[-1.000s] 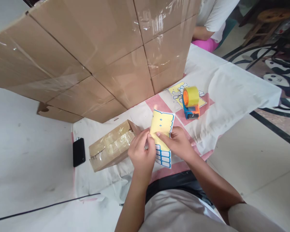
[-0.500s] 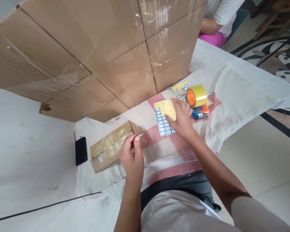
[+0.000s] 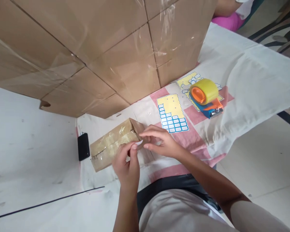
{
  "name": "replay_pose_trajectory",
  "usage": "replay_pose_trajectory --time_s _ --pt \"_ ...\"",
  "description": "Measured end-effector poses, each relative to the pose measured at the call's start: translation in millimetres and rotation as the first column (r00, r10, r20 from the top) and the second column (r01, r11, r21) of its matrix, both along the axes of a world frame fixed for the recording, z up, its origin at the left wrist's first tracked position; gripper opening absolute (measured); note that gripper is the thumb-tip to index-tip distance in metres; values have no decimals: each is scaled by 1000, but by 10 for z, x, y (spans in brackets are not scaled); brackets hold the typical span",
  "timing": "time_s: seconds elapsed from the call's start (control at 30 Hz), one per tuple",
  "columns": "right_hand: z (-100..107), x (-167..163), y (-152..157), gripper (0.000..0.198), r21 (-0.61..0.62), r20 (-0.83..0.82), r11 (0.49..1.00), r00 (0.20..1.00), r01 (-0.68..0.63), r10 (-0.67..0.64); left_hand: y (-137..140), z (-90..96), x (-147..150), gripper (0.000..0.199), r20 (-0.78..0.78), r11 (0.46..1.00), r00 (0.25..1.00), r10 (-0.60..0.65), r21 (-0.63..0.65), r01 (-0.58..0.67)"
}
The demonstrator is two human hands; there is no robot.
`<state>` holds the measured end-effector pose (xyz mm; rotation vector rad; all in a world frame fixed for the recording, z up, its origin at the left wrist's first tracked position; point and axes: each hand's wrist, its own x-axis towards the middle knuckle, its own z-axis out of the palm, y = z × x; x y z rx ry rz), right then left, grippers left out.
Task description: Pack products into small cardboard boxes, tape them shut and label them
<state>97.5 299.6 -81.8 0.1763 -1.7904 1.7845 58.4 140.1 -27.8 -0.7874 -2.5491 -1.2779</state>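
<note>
The left hand (image 3: 127, 162) is pinching, thumb (image 3: 134, 156) against forefinger (image 3: 122, 150); just beside it, the right hand (image 3: 162, 141) is pointing left, fingers (image 3: 157, 131) parted.

Phone (image 3: 83, 147) at tablecloth's (image 3: 241, 75) left edge, box (image 3: 111, 146) to its right, carton (image 3: 128, 67) behind box, 2 sticker sheets (image 3: 172, 113) right of box, tape dispenser (image 3: 209, 91) apparently on farther sheet (image 3: 186, 80)

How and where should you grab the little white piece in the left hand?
Probably pinch the little white piece by its free tip, coming from the right: it looks thin, and that tip sticks out of the left hand toward the open right hand.
</note>
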Motion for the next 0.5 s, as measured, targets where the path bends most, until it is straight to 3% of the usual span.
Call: replay_pose_trajectory --time_s 0.1,0.17,0.27,0.37,0.43,0.5 --pt "65 30 -48 3 -35 -4 999 1000 -2 2 -3 -1 1 13 -2 992 995 -99 -73 98" --pt "38 28 -36 8 -15 31 996 996 89 -89 -35 2 -5 20 -32 994 997 -71 -91 68" --pt "-125 -43 27 10 146 209 945 925 292 -318 -112 62 -7 31 -97 993 989 115 37 -112" --pt "-326 -162 36 13 370 349 872 822 321 -451 -164 162 -47 19 -112 953 962 248 206 -222" --pt "-418 -233 -16 15 428 374 850 796 308 -476 -216 188 -144 17 -175 932 929 327 220 -287" --pt "-463 -284 -92 17 425 375 852 796 307 -474 -323 153 -302 16 -236 886 855 463 135 -443"
